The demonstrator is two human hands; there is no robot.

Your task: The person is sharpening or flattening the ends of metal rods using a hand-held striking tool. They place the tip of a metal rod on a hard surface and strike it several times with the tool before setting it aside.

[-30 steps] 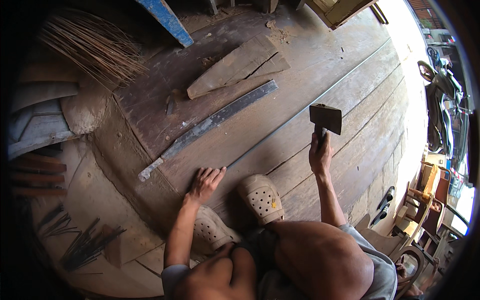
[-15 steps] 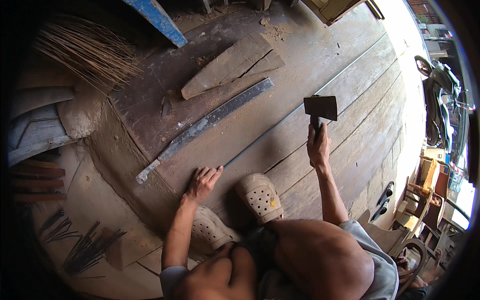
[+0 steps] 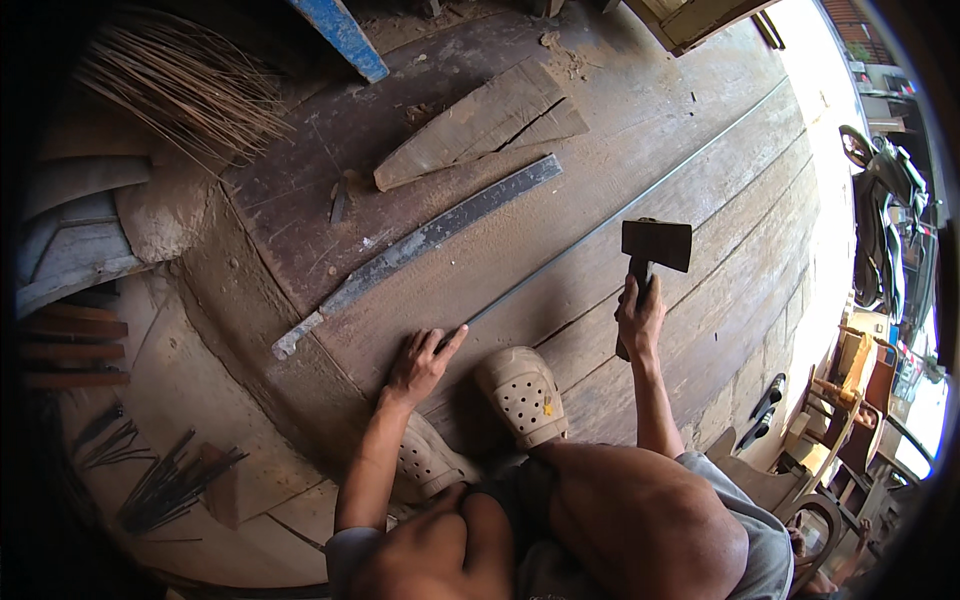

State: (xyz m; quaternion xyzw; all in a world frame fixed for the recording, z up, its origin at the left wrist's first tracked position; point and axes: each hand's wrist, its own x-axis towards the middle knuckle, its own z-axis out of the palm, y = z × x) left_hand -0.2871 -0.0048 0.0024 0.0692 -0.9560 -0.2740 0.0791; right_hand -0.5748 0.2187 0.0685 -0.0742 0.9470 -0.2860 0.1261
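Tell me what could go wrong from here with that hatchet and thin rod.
The hatchet in the right hand could injure the left hand, at the near end of the thin rod, if it landed there. The rod might roll or shift on the planks, since only that one hand is seen at it. A slip of the hatchet could also hit the beige right clog, which sits between the hands.

one hatchet [image 3: 656,246]; two clogs [image 3: 522,394]
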